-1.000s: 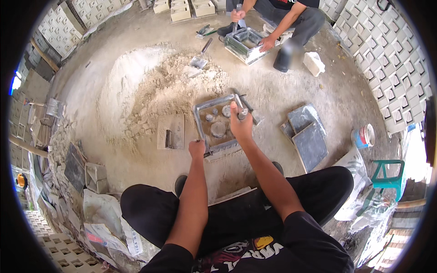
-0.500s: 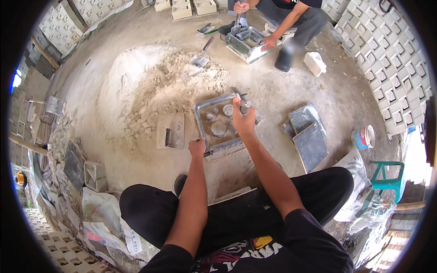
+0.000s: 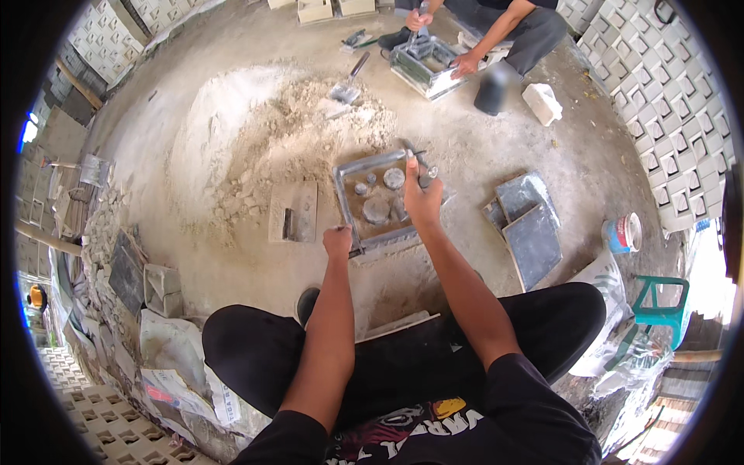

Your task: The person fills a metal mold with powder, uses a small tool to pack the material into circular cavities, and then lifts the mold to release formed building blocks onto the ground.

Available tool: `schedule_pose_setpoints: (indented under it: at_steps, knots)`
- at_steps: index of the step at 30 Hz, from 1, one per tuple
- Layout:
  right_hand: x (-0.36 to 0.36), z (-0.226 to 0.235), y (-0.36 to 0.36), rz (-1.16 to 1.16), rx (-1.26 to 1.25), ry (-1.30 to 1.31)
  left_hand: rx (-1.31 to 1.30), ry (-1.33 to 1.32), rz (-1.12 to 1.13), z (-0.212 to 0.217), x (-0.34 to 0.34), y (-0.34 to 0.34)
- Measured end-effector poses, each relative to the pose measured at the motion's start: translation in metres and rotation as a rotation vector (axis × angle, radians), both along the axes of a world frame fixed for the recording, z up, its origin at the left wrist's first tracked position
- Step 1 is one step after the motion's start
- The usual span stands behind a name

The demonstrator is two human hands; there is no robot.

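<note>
On the ground in front of me lies a rectangular grey mold frame (image 3: pixel 342 190), with several round raised discs (image 3: pixel 377 209) of different sizes inside it. At its near left corner my left hand (image 3: pixel 338 242) is closed on the frame's edge, seemingly at a small dark rod there. My right hand (image 3: pixel 422 200) grips the right side, thumb laid along the far right corner and fingers curled by a small metal knob (image 3: pixel 432 172). Fingers and palm hide part of that side. A flat board with a handle (image 3: pixel 298 205) lies just left of the frame.
Beyond the frame spreads a heap of pale powder and lumps (image 3: pixel 256 147) with a trowel (image 3: pixel 346 91) on it. A co-worker (image 3: pixel 515 35) handles another mold (image 3: pixel 422 77) at the far side. Dark plates (image 3: pixel 533 244), a bucket (image 3: pixel 622 232) and a green stool (image 3: pixel 661 306) stand right.
The whole view has shifted slightly. Both my hands keep their hold on the mold frame, and nothing else has clearly moved.
</note>
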State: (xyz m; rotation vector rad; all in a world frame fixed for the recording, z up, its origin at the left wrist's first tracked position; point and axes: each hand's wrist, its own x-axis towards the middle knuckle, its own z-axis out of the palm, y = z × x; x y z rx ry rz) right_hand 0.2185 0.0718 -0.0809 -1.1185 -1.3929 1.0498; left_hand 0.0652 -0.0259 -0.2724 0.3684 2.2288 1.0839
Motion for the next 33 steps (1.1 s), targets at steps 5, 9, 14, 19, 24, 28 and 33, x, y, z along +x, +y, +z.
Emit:
schedule_pose_setpoints:
  at_steps: [5, 9, 14, 19, 24, 28, 33]
  knots:
    - [0.003, -0.022, 0.003, 0.025, 0.123, -0.110, 0.012, -0.139, 0.031, -0.003, 0.007, 0.008]
    - [-0.011, 0.012, 0.005, 0.022, -0.045, -0.061, -0.018, -0.063, -0.007, 0.005, 0.002, 0.001]
    - [-0.011, -0.009, 0.019, 0.080, 0.001, -0.022, -0.065, -0.050, -0.031, 0.000, 0.000, 0.003]
    - [-0.023, 0.004, 0.029, 0.146, 0.031, -0.114, 0.002, -0.091, 0.001, -0.014, -0.011, 0.002]
    - [-0.023, 0.003, 0.036, 0.285, 0.021, -0.224, -0.019, -0.058, -0.040, -0.022, -0.008, 0.004]
    - [-0.027, 0.002, 0.046, 0.353, 0.045, -0.266, 0.006, -0.041, -0.043, -0.017, -0.016, 0.001]
    - [-0.024, -0.014, 0.066, 0.352, -0.078, -0.029, -0.001, -0.135, -0.015, -0.003, -0.001, 0.004]
